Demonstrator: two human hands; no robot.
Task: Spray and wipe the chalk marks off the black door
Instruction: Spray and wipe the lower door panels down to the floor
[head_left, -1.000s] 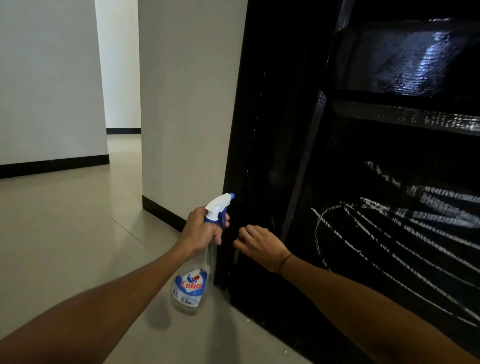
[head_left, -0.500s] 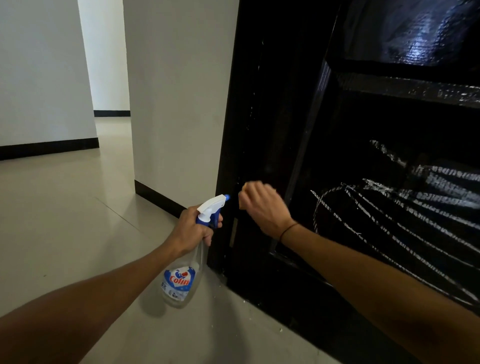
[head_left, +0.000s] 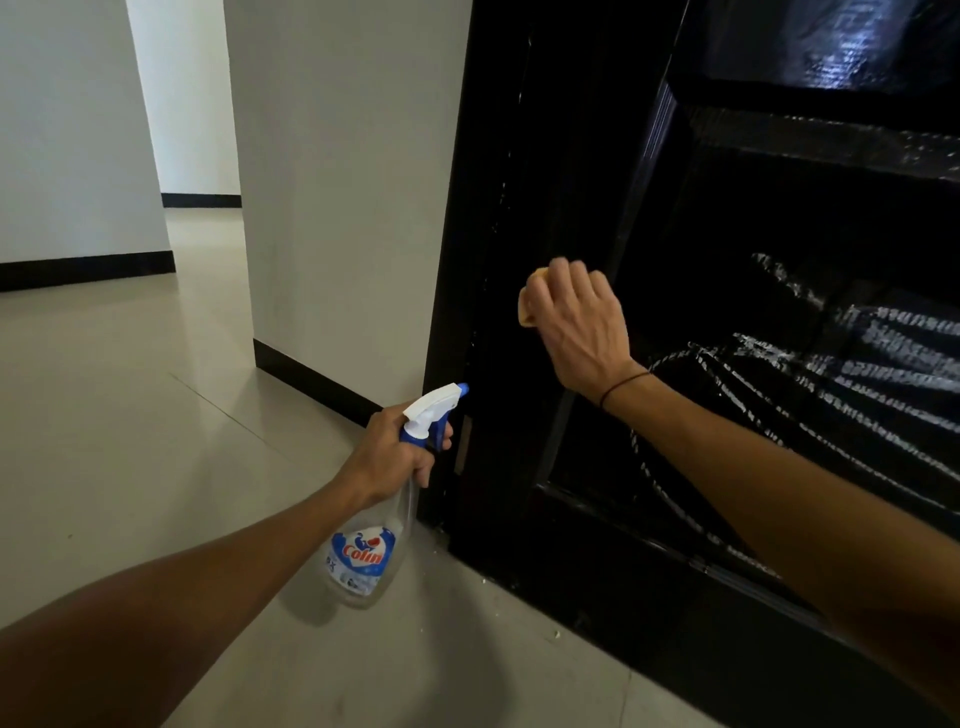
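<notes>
The right hand (head_left: 574, 322) is curled round a small yellow sponge (head_left: 529, 306), of which only a corner shows past the fingers, and it presses that pad against the left stile of the black door (head_left: 597, 218). The left hand (head_left: 392, 457) grips the neck of a clear spray bottle (head_left: 363, 556) with a white and blue trigger head, nozzle pointing at the door's lower edge, the bottle hanging near the floor (head_left: 130, 415). The heavy chalk marks (head_left: 810, 395), white loops and streaks, lie on the lower panel to the right of the wiping hand and well apart from it; thinner white flecks run up the door's edge by the frame. The likely trouble is that the sponge works a patch with little chalk while the main scribble goes unwiped. A sponge so far buried in the fist offers little face, so the knuckles may drag on the door and smear the chalk rather than lift it. The bottle, held low and tilted, could knock the frame or drip onto the tiles, leaving them slippery underfoot. Crumbs already lie on the floor by the threshold.
</notes>
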